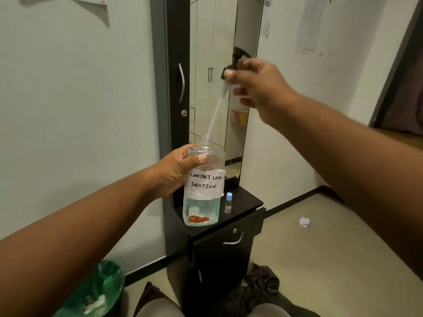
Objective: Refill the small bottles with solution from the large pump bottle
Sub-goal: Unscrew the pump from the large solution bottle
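While the left hand grips the large pump bottle, right hand fingers pinch the black pump head, its tube tilted over the open neck.

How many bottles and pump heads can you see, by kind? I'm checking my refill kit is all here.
Large bottle, held in the left hand: 1
Small bottle: 1
Pump head, in the right hand: 1
Total: 3

Your single head camera looked forward and down from close above your own arms — the left hand and right hand filled mid-frame, the black cabinet near, the mirror straight ahead
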